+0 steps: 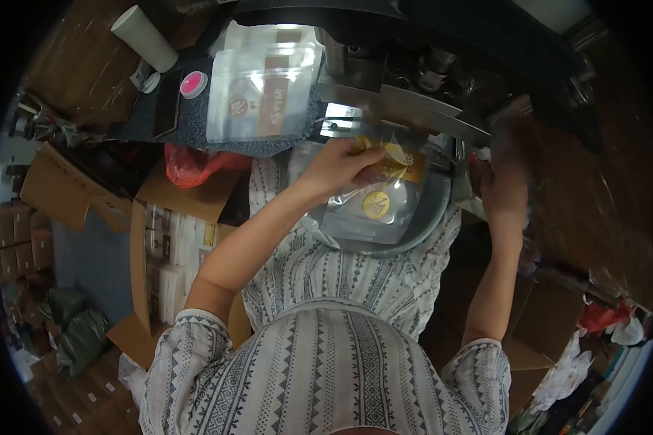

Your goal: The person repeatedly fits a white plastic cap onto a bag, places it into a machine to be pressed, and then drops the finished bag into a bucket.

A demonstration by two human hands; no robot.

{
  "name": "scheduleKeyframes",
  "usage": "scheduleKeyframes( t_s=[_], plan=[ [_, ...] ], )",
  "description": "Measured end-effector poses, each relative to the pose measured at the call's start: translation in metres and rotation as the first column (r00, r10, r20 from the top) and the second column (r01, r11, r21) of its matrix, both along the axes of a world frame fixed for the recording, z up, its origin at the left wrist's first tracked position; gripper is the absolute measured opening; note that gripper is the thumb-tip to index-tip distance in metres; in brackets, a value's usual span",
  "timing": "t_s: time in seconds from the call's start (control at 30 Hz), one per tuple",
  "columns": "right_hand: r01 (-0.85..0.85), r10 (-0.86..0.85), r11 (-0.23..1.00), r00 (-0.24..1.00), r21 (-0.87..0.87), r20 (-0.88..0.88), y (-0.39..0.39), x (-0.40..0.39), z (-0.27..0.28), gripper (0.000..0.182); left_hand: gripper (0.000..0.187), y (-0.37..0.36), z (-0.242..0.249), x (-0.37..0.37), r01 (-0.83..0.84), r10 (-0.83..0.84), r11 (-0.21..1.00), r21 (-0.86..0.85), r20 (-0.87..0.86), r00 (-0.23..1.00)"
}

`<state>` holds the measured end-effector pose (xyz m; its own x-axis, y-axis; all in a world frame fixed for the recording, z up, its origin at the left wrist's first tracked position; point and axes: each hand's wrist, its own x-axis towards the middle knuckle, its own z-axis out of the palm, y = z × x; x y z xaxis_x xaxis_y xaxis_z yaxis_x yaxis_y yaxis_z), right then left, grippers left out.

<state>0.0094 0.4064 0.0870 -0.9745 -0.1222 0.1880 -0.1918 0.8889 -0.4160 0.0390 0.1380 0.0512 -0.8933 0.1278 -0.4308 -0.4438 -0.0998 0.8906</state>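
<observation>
My left hand (347, 165) pinches the top part of a clear plastic pouch (363, 221) with a round yellow label and a golden band. The pouch lies over a grey-green basin (437, 217) on my lap, just below the metal edge of a dark machine (421, 101). Off to the right, my right hand (504, 181) is raised beside the machine and blurred by motion. Its fingers are smeared, and I cannot make out whether it holds anything. More clear plastic shows under the held pouch.
Clear pouches with brown bands (265, 94) are stacked on a dark towel (268, 147) at upper left. Near them are a pink-topped round container (194, 85), a dark phone (167, 103) and a white cylinder (144, 38). An open cardboard box (141, 268) holds white packs; a red bag (196, 165) hangs above.
</observation>
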Motion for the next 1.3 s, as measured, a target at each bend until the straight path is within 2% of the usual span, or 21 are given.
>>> scheduleKeyframes(
  t_s=[0.07, 0.13, 0.17, 0.2, 0.23, 0.27, 0.37, 0.4, 0.43, 0.47, 0.5, 0.57, 0.67, 0.77, 0.87, 1.0, 1.07, 1.1, 1.2, 1.27, 1.3],
  plan=[
    [-0.025, 0.109, 0.954, 0.957, 0.298, -0.268, 0.018, -0.020, -0.041, 0.021, 0.032, -0.007, 0.000, 0.004, 0.041, -0.041, 0.999, -0.007, 0.029, 0.999],
    [0.012, 0.034, 0.972, 0.981, 0.235, -0.191, 0.014, -0.024, -0.035, 0.018, 0.029, -0.030, -0.010, 0.004, -0.300, 0.122, 0.893, -0.335, -0.462, 0.879],
    [0.058, -0.042, 0.982, 0.995, 0.180, -0.090, 0.013, -0.022, -0.032, 0.015, 0.029, -0.050, -0.012, 0.007, -0.299, 0.121, 0.892, -0.340, -0.456, 0.881],
    [0.060, -0.045, 0.982, 0.995, 0.177, -0.086, 0.013, -0.019, -0.030, 0.015, 0.028, -0.073, -0.012, 0.007, -0.564, -0.166, 0.427, -0.707, -0.674, 0.720],
    [0.043, -0.030, 0.983, 0.997, 0.179, -0.073, 0.013, -0.018, -0.027, 0.017, 0.028, -0.086, -0.013, 0.006, -0.781, -0.536, -0.173, -0.600, -0.608, 0.586],
    [0.020, -0.010, 0.983, 0.998, 0.182, -0.057, 0.014, -0.016, -0.023, 0.018, 0.028, -0.087, -0.018, 0.014, -0.780, -0.535, -0.173, -0.601, -0.608, 0.587],
    [0.141, -0.168, 0.956, 0.982, 0.257, 0.085, 0.005, -0.003, -0.006, 0.017, 0.023, -0.094, -0.024, 0.043, -0.697, -0.535, -0.014, -0.717, -0.583, 0.611],
    [0.138, -0.167, 0.955, 0.982, 0.263, 0.090, 0.005, 0.006, 0.003, 0.017, 0.019, -0.103, -0.018, 0.050, -0.585, -0.388, 0.078, -0.807, -0.565, 0.728],
    [0.084, -0.089, 0.995, 0.992, 0.061, 0.092, 0.005, 0.013, 0.014, 0.017, 0.015, -0.106, -0.012, 0.056, -0.476, -0.238, 0.188, -0.859, -0.510, 0.827],
    [0.024, -0.013, 0.989, 0.997, -0.146, 0.077, 0.002, 0.017, 0.023, 0.017, 0.014, -0.100, -0.004, 0.062, -0.519, -0.218, 0.215, -0.827, -0.559, 0.800],
    [0.020, -0.009, 0.989, 0.997, -0.145, 0.075, -0.007, 0.019, 0.032, 0.017, 0.014, -0.092, 0.003, 0.067, -0.522, -0.215, 0.214, -0.826, -0.561, 0.800],
    [-0.221, 0.299, 0.852, 0.949, -0.475, 0.095, -0.034, 0.031, 0.042, 0.017, 0.015, -0.073, 0.016, 0.076, -0.569, -0.232, 0.302, -0.765, -0.638, 0.734],
    [-0.514, 0.503, 0.779, 0.854, -0.359, -0.131, -0.077, 0.036, 0.044, 0.019, 0.015, -0.058, 0.035, 0.078, -0.546, -0.263, 0.359, -0.757, -0.643, 0.719],
    [-0.622, 0.604, 0.760, 0.783, -0.188, -0.149, -0.085, 0.038, 0.046, 0.023, 0.016, -0.054, 0.042, 0.080, -0.491, -0.351, 0.456, -0.742, -0.657, 0.667],
    [-0.679, 0.673, 0.679, 0.728, -0.278, -0.132, -0.083, 0.037, 0.040, 0.027, 0.011, -0.046, 0.037, 0.082, -0.286, -0.470, 0.531, -0.798, -0.558, 0.684],
    [-0.593, 0.631, 0.679, 0.773, -0.433, -0.069, -0.074, 0.031, 0.030, 0.032, 0.009, -0.024, 0.021, 0.071, -0.139, -0.463, 0.656, -0.742, -0.541, 0.702],
    [-0.369, 0.444, 0.797, 0.894, -0.479, 0.050, -0.068, 0.030, 0.030, 0.030, 0.017, -0.013, 0.020, 0.055, 0.111, -0.234, 0.904, -0.412, -0.261, 0.937],
    [-0.370, 0.445, 0.797, 0.894, -0.477, 0.050, -0.063, 0.030, 0.031, 0.030, 0.017, -0.011, 0.015, 0.042, 0.111, -0.234, 0.905, -0.411, -0.262, 0.936],
    [-0.344, 0.338, 0.907, 0.939, -0.242, -0.067, -0.036, 0.027, 0.030, 0.028, 0.022, -0.006, -0.001, 0.010, 0.135, -0.168, 0.955, -0.266, -0.108, 0.980],
    [-0.061, 0.061, 0.998, 0.998, 0.029, -0.002, -0.011, 0.017, 0.017, 0.027, 0.026, 0.001, -0.001, 0.001, -0.088, 0.081, 0.992, 0.094, 0.080, 0.994],
    [-0.059, 0.059, 0.998, 0.998, 0.029, -0.001, 0.002, 0.007, 0.001, 0.027, 0.026, 0.001, -0.002, 0.003, -0.086, 0.078, 0.992, 0.094, 0.081, 0.994]
  ],
)
